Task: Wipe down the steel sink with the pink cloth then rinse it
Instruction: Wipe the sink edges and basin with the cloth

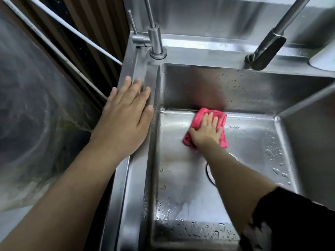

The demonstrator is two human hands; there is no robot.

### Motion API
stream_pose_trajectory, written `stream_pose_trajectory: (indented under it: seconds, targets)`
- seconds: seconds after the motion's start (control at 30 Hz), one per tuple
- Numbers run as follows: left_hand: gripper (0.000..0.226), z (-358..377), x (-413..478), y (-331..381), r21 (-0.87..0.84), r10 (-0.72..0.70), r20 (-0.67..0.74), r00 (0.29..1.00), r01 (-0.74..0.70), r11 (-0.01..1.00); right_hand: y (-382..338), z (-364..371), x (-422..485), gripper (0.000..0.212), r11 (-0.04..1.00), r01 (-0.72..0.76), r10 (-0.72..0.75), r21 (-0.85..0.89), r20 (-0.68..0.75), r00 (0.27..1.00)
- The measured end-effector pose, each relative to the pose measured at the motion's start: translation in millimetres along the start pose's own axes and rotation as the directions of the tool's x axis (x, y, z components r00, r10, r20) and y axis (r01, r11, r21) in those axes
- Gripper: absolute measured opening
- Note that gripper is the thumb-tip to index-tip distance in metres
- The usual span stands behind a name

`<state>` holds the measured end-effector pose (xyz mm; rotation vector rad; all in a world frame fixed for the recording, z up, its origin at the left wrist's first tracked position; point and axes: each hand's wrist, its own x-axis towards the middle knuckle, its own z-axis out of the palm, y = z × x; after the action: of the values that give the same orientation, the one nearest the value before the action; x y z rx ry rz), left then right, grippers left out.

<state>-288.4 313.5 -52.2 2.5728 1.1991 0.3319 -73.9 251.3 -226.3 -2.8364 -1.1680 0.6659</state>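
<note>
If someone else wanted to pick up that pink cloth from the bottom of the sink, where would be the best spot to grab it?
Probably the bunched far edge of the pink cloth, reached from above. The right hand lies flat over its middle, pressing it to the floor of the sink, so only the rumpled edges are free to pinch.

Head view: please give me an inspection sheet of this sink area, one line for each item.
Surface: steel sink floor and walls carry water drops; drain partly hidden by the right forearm.
Job's things: pink cloth lies on the basin floor at the back wall.
Clutter: white object at the right ledge, cut off by the frame.
Grippers: right hand presses flat on the cloth; left hand rests flat on the left rim, empty.
Cables: white hose runs along the left wall.
Surroundings: small tap and dark spray faucet behind the basin; no water runs.
</note>
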Motion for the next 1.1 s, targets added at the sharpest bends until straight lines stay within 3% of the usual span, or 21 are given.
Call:
stream_pose_trajectory:
  seconds: [0.07,0.17,0.27,0.4,0.47,0.57,0.6,0.63,0.67,0.73,0.8,0.83,0.87,0.93,1.0,1.1]
  targets:
    - [0.062,-1,0,1,0.009,0.007,-0.013,1.0,-0.007,1.0,-35,12,-5,0.084,0.999,0.01,-0.01,0.047,0.004,1.0]
    - [0.061,-1,-2,1,0.012,-0.015,0.007,1.0,0.015,1.0,-56,20,-13,0.08,0.969,0.247,-0.247,0.0,0.042,0.968]
    - [0.061,-1,-1,2,0.015,-0.035,0.006,0.999,0.035,0.999,-48,20,-21,0.079,0.855,0.516,-0.501,-0.054,0.172,0.848]
    - [0.059,-9,-4,8,-0.016,-0.046,-0.014,0.999,0.046,0.999,-13,35,-79,0.096,0.708,0.699,-0.647,-0.097,0.306,0.698]
    - [0.058,-13,-15,11,-0.034,-0.024,-0.01,1.0,0.024,0.999,16,46,-114,0.102,0.538,0.836,-0.757,-0.107,0.373,0.536]
    - [0.059,-18,-55,16,-0.076,0.022,0.032,0.999,-0.019,0.997,69,48,-127,0.083,0.13,0.985,-0.816,-0.115,0.552,0.173]
    - [0.059,-20,-73,18,-0.07,0.037,0.031,0.999,-0.035,0.997,79,43,-117,0.08,0.06,0.99,-0.814,-0.126,0.568,0.122]
    - [0.058,-21,-91,20,-0.059,0.046,0.02,0.999,-0.045,0.997,83,35,-103,0.08,0.071,0.987,-0.831,-0.143,0.539,0.137]
    - [0.056,-22,-111,23,-0.049,0.046,0.01,0.999,-0.045,0.998,81,26,-88,0.08,0.158,0.974,-0.86,-0.164,0.461,0.218]
    - [0.053,-25,-145,28,-0.032,0.025,0.001,1.0,-0.025,0.999,67,11,-64,0.084,0.407,0.888,-0.781,-0.212,0.423,0.459]
    - [0.054,-27,-170,30,-0.009,-0.009,-0.005,1.0,0.009,1.0,51,10,-59,0.084,0.566,0.771,-0.676,-0.292,0.371,0.636]
    - [0.054,-27,-179,31,0.004,-0.029,0.0,1.0,0.029,1.0,44,14,-67,0.084,0.629,0.726,-0.646,-0.276,0.335,0.687]
    - [0.055,-27,-185,32,0.015,-0.05,0.009,0.999,0.05,0.999,39,23,-80,0.083,0.653,0.72,-0.643,-0.235,0.333,0.69]
    - [0.056,-23,-191,32,0.021,-0.074,0.024,0.997,0.074,0.997,34,46,-117,0.087,0.537,0.827,-0.731,-0.166,0.397,0.555]
    - [0.056,-18,-191,33,0.024,-0.08,0.016,0.997,0.079,0.997,40,67,-153,0.081,0.276,0.948,-0.821,-0.161,0.473,0.319]
    - [0.056,-16,-189,33,0.034,-0.076,-0.009,0.997,0.076,0.997,51,59,-149,0.072,0.008,0.99,-0.823,-0.143,0.561,0.088]
